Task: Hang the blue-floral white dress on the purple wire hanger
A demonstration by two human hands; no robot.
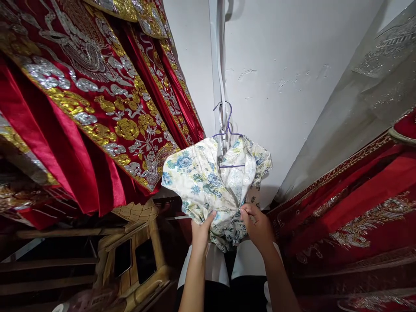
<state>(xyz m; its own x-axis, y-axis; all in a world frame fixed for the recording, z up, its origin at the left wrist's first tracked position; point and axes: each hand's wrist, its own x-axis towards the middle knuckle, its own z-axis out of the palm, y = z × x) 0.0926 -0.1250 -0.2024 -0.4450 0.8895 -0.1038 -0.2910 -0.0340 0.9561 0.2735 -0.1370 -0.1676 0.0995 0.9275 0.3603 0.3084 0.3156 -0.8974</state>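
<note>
A cream garment with a blue floral print [201, 177] hangs on a purple wire hanger [227, 130], hooked on a white strap [221, 78] against the white wall. My left hand [202, 232] grips the fabric low on its left half, fingers closed round a fold. To the right, my right hand [256, 225] pinches the cloth near the front opening. The two hands sit close together at the garment's lower middle.
Red satin robes with gold and silver embroidery [91, 99] hang at the left. More red embroidered cloth [357, 216] and a pale grey sequinned fabric [367, 86] hang at the right. Wooden furniture [139, 255] stands below left.
</note>
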